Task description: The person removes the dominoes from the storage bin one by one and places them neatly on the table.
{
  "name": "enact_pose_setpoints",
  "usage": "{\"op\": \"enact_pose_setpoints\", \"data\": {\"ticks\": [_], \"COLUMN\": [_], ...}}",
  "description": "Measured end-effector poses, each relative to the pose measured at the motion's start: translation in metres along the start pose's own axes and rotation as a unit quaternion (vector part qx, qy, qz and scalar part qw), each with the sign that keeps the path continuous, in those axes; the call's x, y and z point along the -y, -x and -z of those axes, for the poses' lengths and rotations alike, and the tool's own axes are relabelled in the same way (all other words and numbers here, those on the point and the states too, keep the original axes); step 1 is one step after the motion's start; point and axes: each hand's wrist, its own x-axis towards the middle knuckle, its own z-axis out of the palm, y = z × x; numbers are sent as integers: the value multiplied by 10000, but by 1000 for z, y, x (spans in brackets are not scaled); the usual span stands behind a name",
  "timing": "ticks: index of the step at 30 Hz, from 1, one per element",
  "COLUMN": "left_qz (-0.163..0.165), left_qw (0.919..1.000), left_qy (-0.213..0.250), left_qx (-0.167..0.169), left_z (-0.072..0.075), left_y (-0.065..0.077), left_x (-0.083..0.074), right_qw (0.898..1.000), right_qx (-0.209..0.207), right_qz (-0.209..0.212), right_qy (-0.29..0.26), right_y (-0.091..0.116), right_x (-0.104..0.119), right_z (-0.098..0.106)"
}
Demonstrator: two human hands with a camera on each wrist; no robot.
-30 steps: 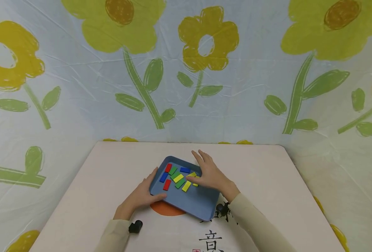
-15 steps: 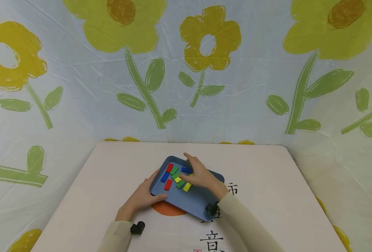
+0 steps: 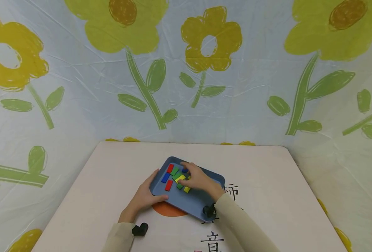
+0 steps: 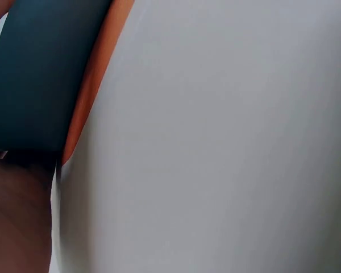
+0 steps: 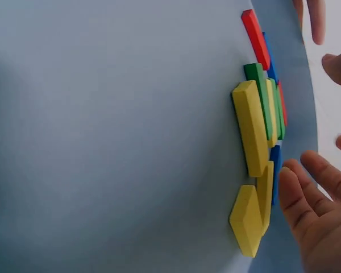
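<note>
A blue-grey tray (image 3: 195,203) lies slanted on the table, with several small flat blocks (image 3: 168,185) in red, blue, green and yellow inside. My left hand (image 3: 143,194) holds its left near corner, fingers along the left side and thumb at the near rim; the left wrist view shows mostly tabletop and the tray's dark wall (image 4: 37,74). Above the blocks hovers my right hand (image 3: 200,180), partly hiding the yellow and blue ones. In the right wrist view its thumb and fingers (image 5: 324,193) stand apart, with no block pinched between them. Yellow blocks (image 5: 250,128) appear closest there.
The pale table (image 3: 261,175) carries a printed orange shape (image 3: 165,210) and black characters (image 3: 212,241) under and near the tray. Flower-patterned sheets (image 3: 236,115) enclose the table at the back and sides. A black wrist device (image 3: 140,229) sits on each wrist.
My right hand has moved left and lower over the blocks, its fingers bending from their raised, spread pose. The left hand and tray stay nearly in place.
</note>
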Motion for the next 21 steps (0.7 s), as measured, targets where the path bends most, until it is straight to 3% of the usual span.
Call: {"op": "enact_pose_setpoints", "data": {"ticks": [7,12,21], "left_qz": [201,291,436], "left_qw": [9995,9992,9987], "left_qy": [58,114,118], "left_qx": [231,242,233], "left_z": [0,-1,0], "left_y": [0,-1,-1], "left_x": [4,4,4], "right_qw": [9994,9973,9945], "right_qx": [101,63,126], "right_qz": [-101,-242,-124], "right_qy": [307,686,1033], "right_y": [-6,-9,-16], "right_x": [-3,-2,5], "right_z": [-8,-13,-23]}}
